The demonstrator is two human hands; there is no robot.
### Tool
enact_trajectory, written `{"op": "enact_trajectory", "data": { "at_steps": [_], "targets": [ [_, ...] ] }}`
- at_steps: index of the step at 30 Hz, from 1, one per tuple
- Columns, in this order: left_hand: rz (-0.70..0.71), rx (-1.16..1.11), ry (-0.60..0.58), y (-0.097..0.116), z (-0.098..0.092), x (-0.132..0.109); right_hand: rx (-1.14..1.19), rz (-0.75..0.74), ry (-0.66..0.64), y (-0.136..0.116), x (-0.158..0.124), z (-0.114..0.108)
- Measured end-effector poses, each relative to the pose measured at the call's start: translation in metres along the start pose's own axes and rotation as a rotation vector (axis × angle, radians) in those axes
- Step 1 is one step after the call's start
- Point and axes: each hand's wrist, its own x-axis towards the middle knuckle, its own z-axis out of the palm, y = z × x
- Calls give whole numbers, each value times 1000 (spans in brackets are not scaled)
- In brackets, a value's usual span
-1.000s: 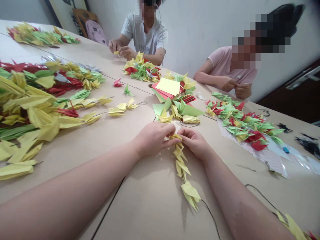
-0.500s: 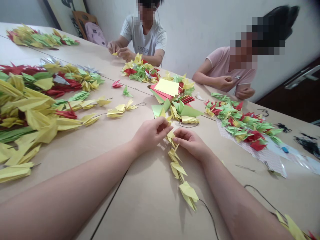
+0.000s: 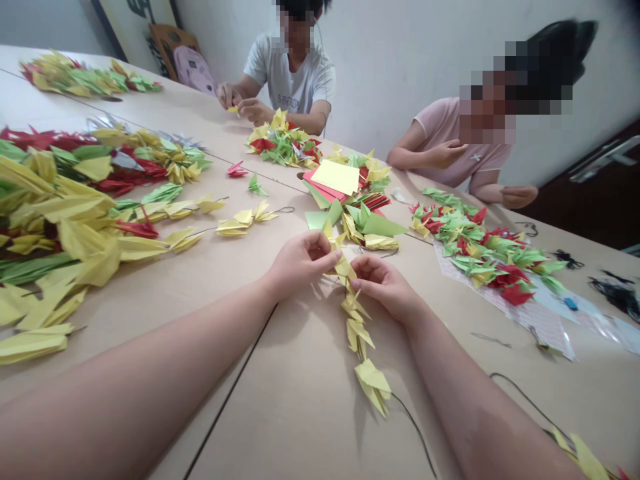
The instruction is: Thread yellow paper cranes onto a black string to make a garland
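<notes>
A string of yellow folded-paper cranes (image 3: 373,383) hangs between my hands and the tabletop, a dark cord trailing from its lower end. My left hand (image 3: 305,262) pinches the yellow paper at the top of the string, thumb against curled fingers. From the other side, my right hand (image 3: 385,287) grips the same string just below, thumb and forefinger closed on a yellow crane. Just beyond my fingers lie green folded papers (image 3: 370,220) and a stack of square paper sheets (image 3: 336,177), yellow on top.
Yellow, red and green crane strings (image 3: 85,220) pile up at left. More cranes (image 3: 490,247) lie at right on plastic sheets, near black cords (image 3: 615,293). Across the table (image 3: 225,413), one person in white (image 3: 295,87) handles yellow paper; another in pink (image 3: 445,140) sits at right.
Both hands stay on the yellow string, whose lower cranes have swung slightly. The person in pink has raised one hand toward the face and moved the other outward.
</notes>
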Motion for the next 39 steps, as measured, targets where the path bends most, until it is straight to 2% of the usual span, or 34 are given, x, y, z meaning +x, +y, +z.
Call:
{"op": "enact_trajectory", "data": {
  "at_steps": [6, 11, 16, 22, 25, 32, 39],
  "targets": [
    [-28, -150, 16, 1, 0, 3, 16, -9, 59, -2, 0, 2],
    [9, -227, 114, 1, 1, 4, 77, -5, 20, 0, 1, 1],
    [-7, -334, 45, 1, 3, 2, 90, -46, 71, 1, 2, 1],
    [-36, -68, -35, -5, 2, 2, 83, -26, 68, 1, 3, 1],
    [-57, -12, -65, -7, 1, 3, 89, -22, 59, -1, 2, 1],
    [25, 245, -40, -5, 2, 1, 93, -29, 65, -3, 3, 4],
    [36, 293, -42, -6, 1, 2, 79, -22, 75, -1, 2, 2]
  ]
}}
